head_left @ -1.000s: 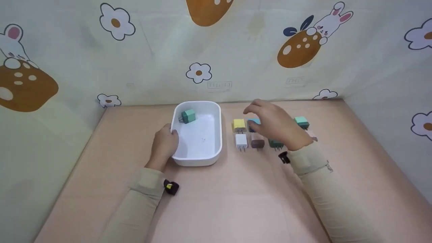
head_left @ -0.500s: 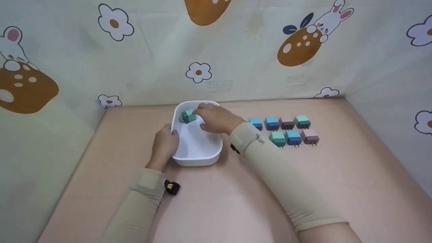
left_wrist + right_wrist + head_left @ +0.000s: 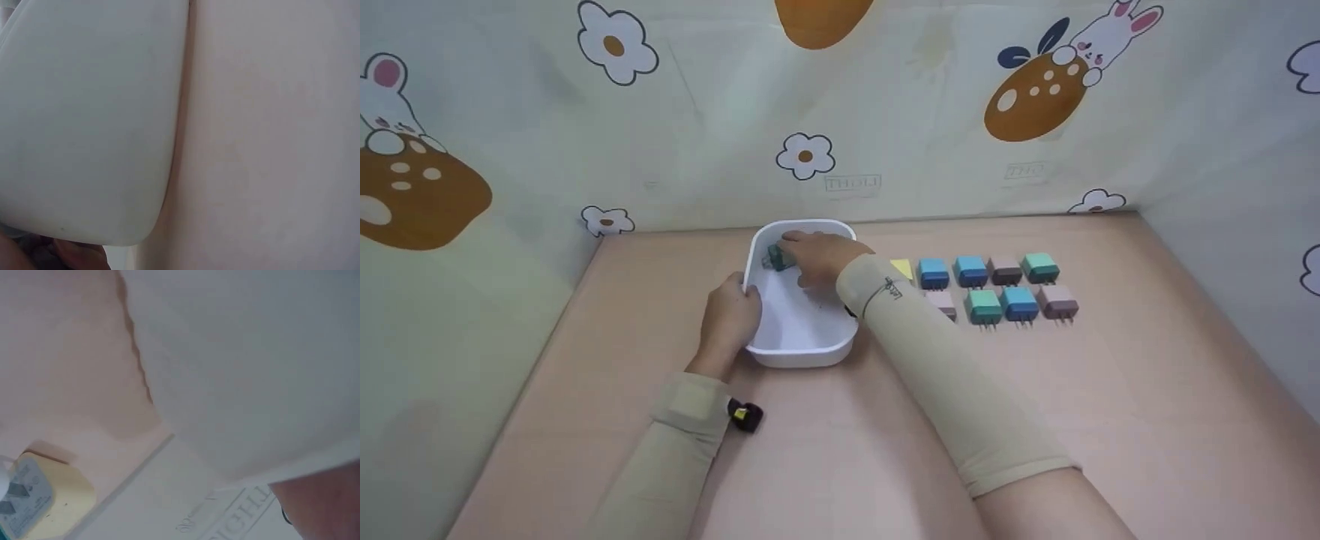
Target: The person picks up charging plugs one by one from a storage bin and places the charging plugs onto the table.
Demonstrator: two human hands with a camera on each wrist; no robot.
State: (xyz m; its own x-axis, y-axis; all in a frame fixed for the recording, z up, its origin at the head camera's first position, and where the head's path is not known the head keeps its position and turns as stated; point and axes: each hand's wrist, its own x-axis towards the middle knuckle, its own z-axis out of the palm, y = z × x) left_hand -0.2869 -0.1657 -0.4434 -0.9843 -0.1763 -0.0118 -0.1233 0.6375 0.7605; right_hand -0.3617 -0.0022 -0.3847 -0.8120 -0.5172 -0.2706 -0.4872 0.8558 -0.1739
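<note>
A white rectangular tray [image 3: 801,358] sits on the table. My left hand [image 3: 726,319] grips its left rim, thumb over the edge. Inside the tray's far left corner is a green plug charger [image 3: 775,258], prongs to the left. My right hand [image 3: 826,259] reaches over the right rim and pinches that charger, covering part of it. The left wrist view is mostly the tray's outer wall [image 3: 90,124], with fingertips [image 3: 84,256] at the bottom. In the right wrist view, the tray wall [image 3: 242,371] hides the right hand's fingertips.
Right of the tray, chargers stand in two rows, among them a blue one [image 3: 934,274], a green one [image 3: 984,307] and a mauve one [image 3: 1057,302]. A yellow charger [image 3: 62,495] lies close to the tray. A patterned cloth wall [image 3: 915,112] rises behind the table.
My right hand has moved left from above the charger rows into the tray and onto the green charger. My left hand has kept its grip on the rim.
</note>
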